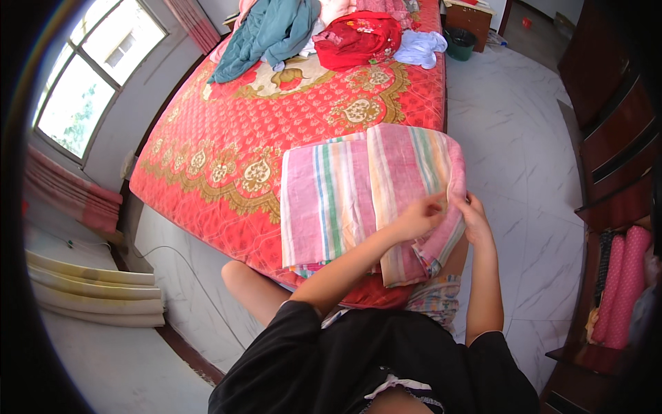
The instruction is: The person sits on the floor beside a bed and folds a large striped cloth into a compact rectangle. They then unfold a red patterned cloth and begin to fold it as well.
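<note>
A pink sheet [357, 202] with white, green, blue and orange stripes lies folded in layers on the near right corner of the bed. Its right part overlaps the left part and hangs over the bed's side. My right hand [475, 220] grips the sheet's right edge, thumb on top and the other fingers partly hidden behind the fabric. Just left of it, my left hand [421, 217] rests over the pink cloth with its fingers curled towards that same edge. Whether those fingertips pinch the cloth is not clear.
The bed [207, 129] has a red patterned cover. At its far end lie a teal cloth [279, 33], a red floral bundle [359, 41] and a pale blue cloth [421, 47]. A dark green bin [459, 46] stands beyond. An open cabinet [595, 357] on the right holds pink dotted rolls [633, 284].
</note>
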The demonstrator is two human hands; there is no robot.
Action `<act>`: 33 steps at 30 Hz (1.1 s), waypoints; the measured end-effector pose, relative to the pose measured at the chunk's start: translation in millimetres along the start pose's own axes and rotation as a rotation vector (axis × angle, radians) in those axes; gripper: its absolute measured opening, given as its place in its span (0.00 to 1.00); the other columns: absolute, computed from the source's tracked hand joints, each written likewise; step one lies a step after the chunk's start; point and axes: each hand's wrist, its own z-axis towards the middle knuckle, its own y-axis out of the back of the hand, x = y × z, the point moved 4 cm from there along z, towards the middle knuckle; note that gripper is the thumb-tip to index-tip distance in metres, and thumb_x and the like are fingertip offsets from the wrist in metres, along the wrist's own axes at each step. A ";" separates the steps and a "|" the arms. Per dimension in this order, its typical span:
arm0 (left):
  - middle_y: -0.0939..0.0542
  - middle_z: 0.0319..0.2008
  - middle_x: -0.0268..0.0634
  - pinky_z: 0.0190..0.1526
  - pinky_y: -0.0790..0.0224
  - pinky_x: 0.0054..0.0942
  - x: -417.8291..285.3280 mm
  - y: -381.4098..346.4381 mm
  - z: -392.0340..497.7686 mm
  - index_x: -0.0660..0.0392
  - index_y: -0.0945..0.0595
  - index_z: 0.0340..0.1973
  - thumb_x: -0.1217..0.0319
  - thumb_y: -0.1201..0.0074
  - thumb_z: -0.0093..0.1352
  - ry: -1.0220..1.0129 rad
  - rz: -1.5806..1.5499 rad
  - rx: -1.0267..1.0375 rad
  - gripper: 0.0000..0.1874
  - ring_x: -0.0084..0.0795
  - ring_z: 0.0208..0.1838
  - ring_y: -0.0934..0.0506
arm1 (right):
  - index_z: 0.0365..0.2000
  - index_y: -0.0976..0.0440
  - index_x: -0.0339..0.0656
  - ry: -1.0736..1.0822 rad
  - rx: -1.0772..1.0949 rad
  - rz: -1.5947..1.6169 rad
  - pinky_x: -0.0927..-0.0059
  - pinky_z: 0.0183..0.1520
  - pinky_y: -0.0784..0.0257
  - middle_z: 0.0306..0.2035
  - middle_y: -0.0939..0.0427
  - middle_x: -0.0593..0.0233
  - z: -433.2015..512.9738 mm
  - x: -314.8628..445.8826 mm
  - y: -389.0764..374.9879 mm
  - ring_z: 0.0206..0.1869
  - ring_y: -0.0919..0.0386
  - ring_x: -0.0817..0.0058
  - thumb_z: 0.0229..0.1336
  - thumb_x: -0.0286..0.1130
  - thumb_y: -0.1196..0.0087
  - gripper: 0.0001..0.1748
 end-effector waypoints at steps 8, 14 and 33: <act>0.26 0.54 0.62 0.59 0.33 0.49 30.8 231.2 -176.4 0.69 0.30 0.57 0.52 0.38 0.63 0.500 0.907 -1.062 0.38 0.56 0.60 0.28 | 0.52 0.28 0.27 -0.088 -0.025 -0.131 0.69 0.48 0.25 0.45 0.21 0.56 33.3 -25.8 15.4 0.44 0.21 0.69 0.53 0.29 0.42 0.26; 0.16 0.41 0.41 0.45 0.25 0.28 66.0 244.6 -190.1 0.66 0.21 0.51 0.68 0.41 0.69 0.319 -0.034 -0.918 0.18 0.29 0.41 0.19 | 0.52 0.29 0.27 -0.017 -0.068 -0.198 0.68 0.47 0.25 0.43 0.23 0.57 29.1 1.4 1.4 0.42 0.23 0.69 0.52 0.26 0.52 0.25; 0.17 0.46 0.36 0.51 0.29 0.27 49.5 252.3 -356.1 0.63 0.22 0.58 0.66 0.41 0.69 0.695 0.156 -1.164 0.23 0.27 0.47 0.20 | 0.55 0.28 0.34 0.525 -0.243 -1.271 0.59 0.59 0.30 0.52 0.23 0.48 116.1 8.2 -113.2 0.53 0.25 0.55 0.59 0.34 0.50 0.25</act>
